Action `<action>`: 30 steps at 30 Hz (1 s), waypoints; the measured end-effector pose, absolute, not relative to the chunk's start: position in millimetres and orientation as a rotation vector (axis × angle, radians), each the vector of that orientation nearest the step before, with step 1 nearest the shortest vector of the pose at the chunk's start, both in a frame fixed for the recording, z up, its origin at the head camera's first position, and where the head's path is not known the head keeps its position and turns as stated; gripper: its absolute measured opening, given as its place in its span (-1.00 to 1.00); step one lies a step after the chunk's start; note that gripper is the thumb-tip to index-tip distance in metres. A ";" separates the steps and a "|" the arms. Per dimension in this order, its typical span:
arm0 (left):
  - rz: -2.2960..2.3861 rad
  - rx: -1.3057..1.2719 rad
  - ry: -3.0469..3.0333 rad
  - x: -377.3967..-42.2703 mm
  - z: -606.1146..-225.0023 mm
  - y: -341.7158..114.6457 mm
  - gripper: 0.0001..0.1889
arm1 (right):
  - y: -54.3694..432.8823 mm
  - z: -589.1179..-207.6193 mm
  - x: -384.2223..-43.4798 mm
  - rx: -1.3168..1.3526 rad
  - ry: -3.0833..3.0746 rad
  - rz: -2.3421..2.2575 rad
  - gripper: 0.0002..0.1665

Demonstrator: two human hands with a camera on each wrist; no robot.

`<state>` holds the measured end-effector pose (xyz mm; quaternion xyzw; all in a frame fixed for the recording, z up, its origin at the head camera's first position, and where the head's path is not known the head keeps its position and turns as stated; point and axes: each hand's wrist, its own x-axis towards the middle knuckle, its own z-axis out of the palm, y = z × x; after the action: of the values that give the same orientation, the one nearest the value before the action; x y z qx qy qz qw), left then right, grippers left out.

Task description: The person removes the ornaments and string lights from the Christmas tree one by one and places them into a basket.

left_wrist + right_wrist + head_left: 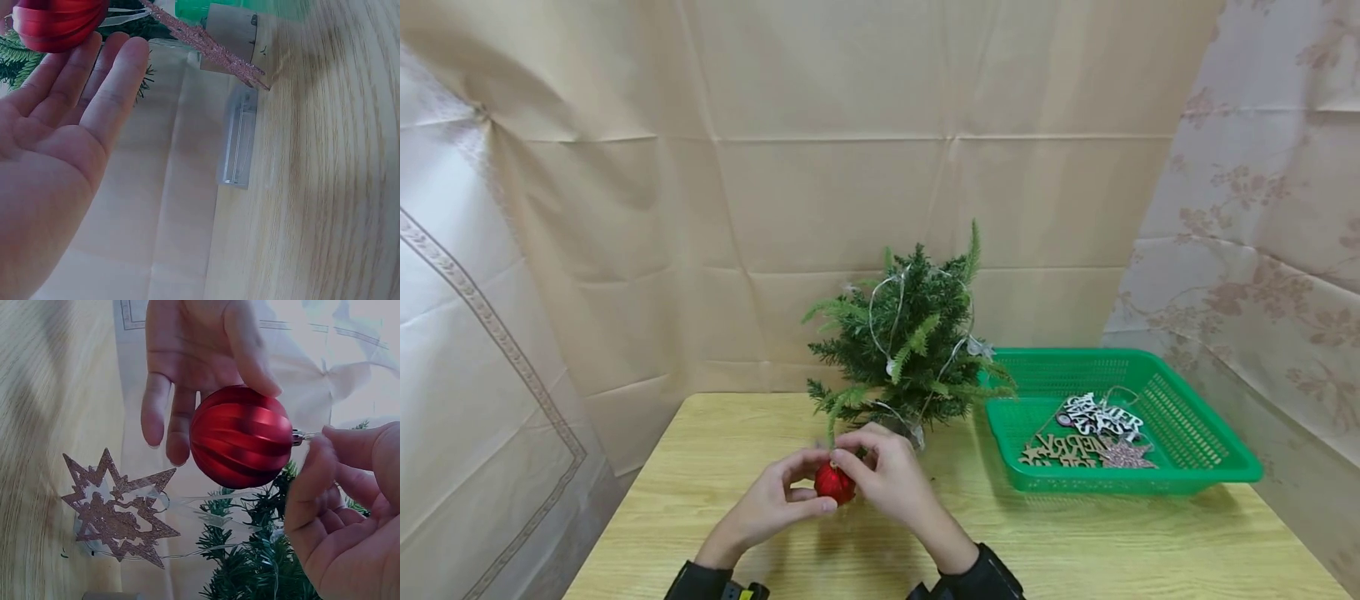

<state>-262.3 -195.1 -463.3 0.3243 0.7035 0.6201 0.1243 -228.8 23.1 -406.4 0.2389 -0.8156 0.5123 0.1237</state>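
The left hand holds a red ball between curved fingers and thumb, spread about the ball's width, while the right hand pinches its top loop, so the ball sits between both. A glittery star hangs near, a small tree stands close behind, and rightward a green basket holds lettered signs.

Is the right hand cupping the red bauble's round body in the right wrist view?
No, the left hand holds the red bauble itself, while the right hand pinches its wire loop.
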 end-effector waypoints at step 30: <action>1.947 1.072 2.184 -255.4 -445.5 -201.2 -0.49 | 25.4 -401.0 -225.8 0.675 -2.187 1.584 -0.91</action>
<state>-255.4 -201.2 -445.5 0.3439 0.7008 0.6248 0.0129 -225.8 25.4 -401.0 0.2387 -0.7731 0.5601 0.1779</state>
